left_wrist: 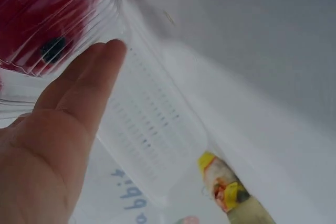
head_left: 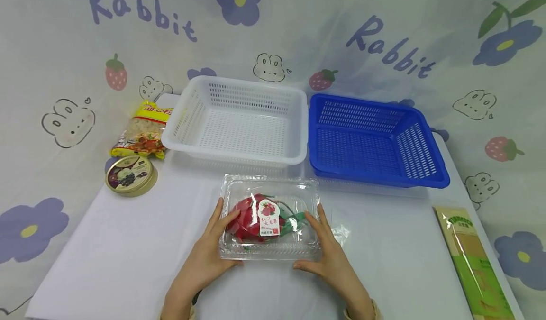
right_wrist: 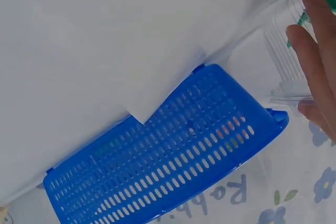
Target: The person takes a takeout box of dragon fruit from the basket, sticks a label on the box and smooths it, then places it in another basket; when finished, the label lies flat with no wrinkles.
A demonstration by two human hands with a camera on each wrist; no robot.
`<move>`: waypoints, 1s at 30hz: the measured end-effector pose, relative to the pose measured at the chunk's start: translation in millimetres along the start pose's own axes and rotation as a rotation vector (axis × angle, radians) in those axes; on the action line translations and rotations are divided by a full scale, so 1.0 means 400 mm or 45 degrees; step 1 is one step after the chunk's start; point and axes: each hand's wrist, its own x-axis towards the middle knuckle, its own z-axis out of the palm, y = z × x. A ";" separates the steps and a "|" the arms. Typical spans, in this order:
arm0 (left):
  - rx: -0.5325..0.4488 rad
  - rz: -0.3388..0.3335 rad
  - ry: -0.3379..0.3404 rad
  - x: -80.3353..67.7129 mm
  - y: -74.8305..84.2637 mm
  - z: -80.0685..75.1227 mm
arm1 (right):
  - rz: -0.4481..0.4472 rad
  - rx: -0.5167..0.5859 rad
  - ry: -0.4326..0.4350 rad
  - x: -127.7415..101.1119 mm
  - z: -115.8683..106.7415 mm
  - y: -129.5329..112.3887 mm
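Note:
A clear plastic clamshell box with a red and green dragon fruit inside is at the front middle of the table in the head view. Its lid carries a white label with a dragon fruit picture. My left hand grips the box's left side, fingers along the side and top, thumb at the near edge. The right hand holds the opposite side the same way. In the left wrist view, straight fingers lie against the ridged plastic wall. Fingers also touch the box in the right wrist view.
Behind the box stand a white basket and a blue basket, side by side. To the left lie a yellow food packet and a round tin. A green and tan packet lies along the right edge.

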 end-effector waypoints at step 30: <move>-0.203 0.329 0.342 -0.004 0.064 0.019 | -0.291 0.330 0.369 -0.012 0.000 0.005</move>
